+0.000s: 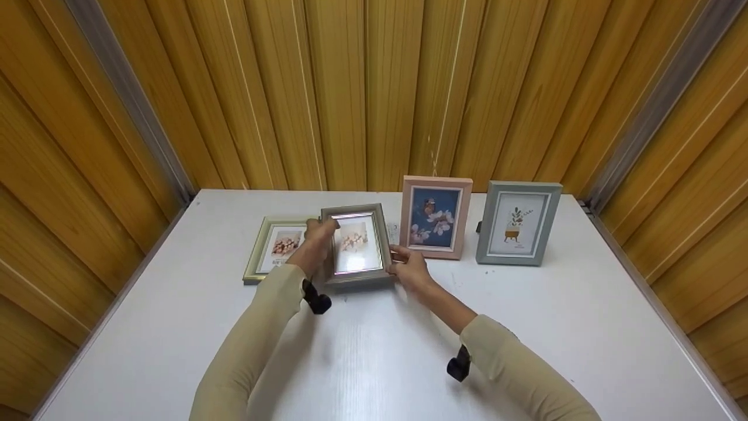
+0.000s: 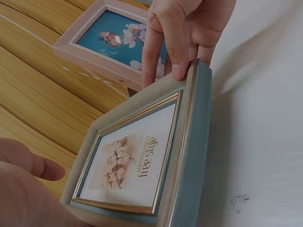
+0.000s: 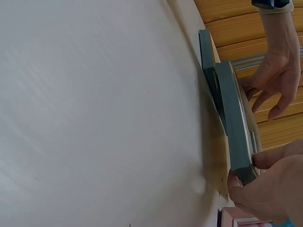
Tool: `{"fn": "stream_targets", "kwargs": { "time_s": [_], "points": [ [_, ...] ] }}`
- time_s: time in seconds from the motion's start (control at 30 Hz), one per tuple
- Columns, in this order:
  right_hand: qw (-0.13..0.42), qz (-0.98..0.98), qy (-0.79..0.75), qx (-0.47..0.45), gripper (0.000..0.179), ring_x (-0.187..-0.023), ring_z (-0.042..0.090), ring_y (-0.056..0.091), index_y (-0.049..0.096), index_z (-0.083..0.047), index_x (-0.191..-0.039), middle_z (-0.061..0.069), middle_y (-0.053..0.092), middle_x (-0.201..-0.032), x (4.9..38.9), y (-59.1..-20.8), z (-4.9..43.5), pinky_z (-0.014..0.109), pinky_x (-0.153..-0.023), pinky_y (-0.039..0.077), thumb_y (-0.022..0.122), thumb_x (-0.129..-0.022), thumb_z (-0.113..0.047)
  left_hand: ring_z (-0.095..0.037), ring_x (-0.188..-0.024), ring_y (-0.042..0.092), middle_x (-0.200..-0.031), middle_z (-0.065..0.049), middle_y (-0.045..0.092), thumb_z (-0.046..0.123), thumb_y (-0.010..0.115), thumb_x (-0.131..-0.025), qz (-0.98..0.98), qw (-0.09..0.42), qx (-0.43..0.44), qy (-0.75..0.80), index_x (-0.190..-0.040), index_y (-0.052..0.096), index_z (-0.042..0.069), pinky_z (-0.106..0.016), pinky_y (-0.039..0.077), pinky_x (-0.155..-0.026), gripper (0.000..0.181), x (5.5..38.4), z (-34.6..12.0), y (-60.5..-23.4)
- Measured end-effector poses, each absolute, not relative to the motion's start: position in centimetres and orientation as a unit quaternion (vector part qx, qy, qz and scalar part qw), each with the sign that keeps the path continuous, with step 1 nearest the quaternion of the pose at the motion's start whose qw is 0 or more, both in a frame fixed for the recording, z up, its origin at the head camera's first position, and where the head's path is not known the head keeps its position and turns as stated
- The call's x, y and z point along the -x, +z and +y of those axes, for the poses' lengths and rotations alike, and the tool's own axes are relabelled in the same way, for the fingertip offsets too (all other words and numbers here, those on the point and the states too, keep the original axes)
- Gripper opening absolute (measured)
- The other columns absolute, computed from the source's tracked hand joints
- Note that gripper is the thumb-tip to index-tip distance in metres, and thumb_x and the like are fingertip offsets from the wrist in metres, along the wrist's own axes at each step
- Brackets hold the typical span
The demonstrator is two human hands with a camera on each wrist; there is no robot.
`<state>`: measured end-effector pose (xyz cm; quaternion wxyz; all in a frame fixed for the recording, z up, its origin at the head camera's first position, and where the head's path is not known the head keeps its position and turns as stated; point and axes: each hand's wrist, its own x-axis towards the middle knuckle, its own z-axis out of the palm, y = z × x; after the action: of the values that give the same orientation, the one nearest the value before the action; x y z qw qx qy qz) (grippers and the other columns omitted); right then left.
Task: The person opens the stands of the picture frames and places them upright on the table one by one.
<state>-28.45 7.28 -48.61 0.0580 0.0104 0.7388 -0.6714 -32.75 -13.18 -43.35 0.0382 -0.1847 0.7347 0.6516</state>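
Observation:
Both hands hold a picture frame [image 1: 384, 240] with a grey-beige front, gold inner lines and blue-grey sides, tilted back over the table. A pink flower print reading "free style" [image 2: 128, 161] shows inside it. My left hand [image 1: 314, 242] grips its left side; part of that grip is hidden. My right hand [image 1: 412, 270] pinches its lower right corner, with the thumb and a finger [image 3: 265, 158] on either side of the edge. Just left, partly behind the left hand, a pale green-gold picture frame [image 1: 255, 257] leans back.
Right of the held frame stands a pink picture frame [image 1: 466, 216] with blossoms on blue. Farther right is a grey-green picture frame [image 1: 548, 225] with a potted plant print. All are on a white table [image 1: 374, 356] before ribbed yellow wood-look walls [image 1: 350, 88].

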Motion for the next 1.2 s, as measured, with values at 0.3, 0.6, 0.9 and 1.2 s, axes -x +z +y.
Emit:
{"fn": "stream_targets", "kwargs": {
  "time_s": [0.3, 0.6, 0.9, 1.2],
  "points": [
    [0.071, 0.726, -0.684, -0.015, 0.056, -0.111, 0.029, 0.064, 0.053, 0.009, -0.139, 0.032, 0.06, -0.133, 27.6, -47.4, 7.7, 0.021, -0.076, 0.055, 0.057, -0.083, 0.018, -0.026, -0.107, 0.046, -0.119, -0.015, 0.049, 0.004, 0.049, -0.091, 0.708, -0.008, 0.212, 0.674, -0.139, 0.048, -0.01, -0.039, 0.046, -0.099, 0.051, 32.2, -13.2, -41.8],
    [0.079, 0.725, -0.684, -0.02, 0.051, -0.112, 0.024, 0.062, 0.052, 0.007, -0.141, 0.028, 0.059, -0.135, 27.4, -46.8, 8.9, 0.022, -0.08, 0.056, 0.06, -0.091, 0.013, -0.031, -0.13, 0.05, -0.146, -0.024, 0.047, 0.004, 0.04, -0.1, 0.69, 0.019, 0.168, 0.704, -0.153, 0.032, -0.002, -0.044, 0.041, -0.116, 0.054, 30.4, -12.9, -39.9],
    [0.115, 0.707, -0.697, -0.025, 0.051, -0.121, 0.027, 0.058, 0.044, 0.01, -0.147, 0.028, 0.053, -0.141, 26.9, -46.7, 10.3, 0.043, -0.103, 0.054, 0.058, -0.098, 0.005, -0.027, -0.121, 0.051, -0.141, -0.022, 0.048, 0.001, 0.046, -0.096, 0.697, 0.029, 0.145, 0.702, -0.151, 0.032, 0.0, -0.045, 0.041, -0.116, 0.057, 28.2, -12.0, -38.5],
    [0.152, 0.702, -0.695, -0.008, 0.053, -0.117, 0.023, 0.059, 0.045, 0.007, -0.148, 0.023, 0.055, -0.141, 26.8, -46.2, 11.2, 0.052, -0.107, 0.05, 0.06, -0.097, 0.004, -0.022, -0.102, 0.051, -0.118, -0.013, 0.048, -0.001, 0.052, -0.093, 0.701, -0.008, 0.128, 0.701, -0.145, 0.038, -0.001, -0.035, 0.048, -0.091, 0.054, 26.9, -11.6, -37.9]
  ]
}}
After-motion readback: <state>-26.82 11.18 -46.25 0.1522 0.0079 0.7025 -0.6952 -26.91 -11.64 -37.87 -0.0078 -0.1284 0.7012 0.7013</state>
